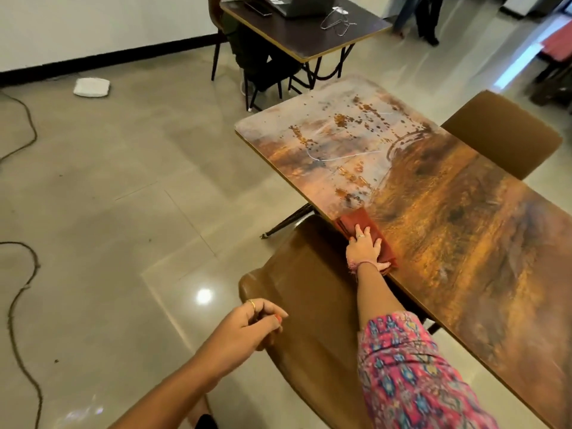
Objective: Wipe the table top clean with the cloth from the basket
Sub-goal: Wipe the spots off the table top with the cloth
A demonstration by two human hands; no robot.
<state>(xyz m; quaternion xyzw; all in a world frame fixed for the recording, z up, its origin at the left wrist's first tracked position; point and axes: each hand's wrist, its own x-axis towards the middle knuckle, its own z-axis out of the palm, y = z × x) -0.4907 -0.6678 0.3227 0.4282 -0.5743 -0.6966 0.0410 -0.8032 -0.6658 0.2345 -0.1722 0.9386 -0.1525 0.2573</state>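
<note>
Left hand (247, 328) hangs nearest, fingers loosely curled, holding nothing, above the brown chair (309, 305). Right hand (365, 250) lies flat, fingers spread, pressing the folded red cloth (356, 219) onto the table (464, 243) at its near edge. Advise even pressure and overlapping strokes toward the spotted far end. The cloth sits at the rim and could slip off; open table lies ahead and rightward.

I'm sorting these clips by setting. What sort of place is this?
Probably a café or canteen-style room: several folding tables, one being wiped with a cloth, moulded brown chairs, a glossy tiled floor.
</note>
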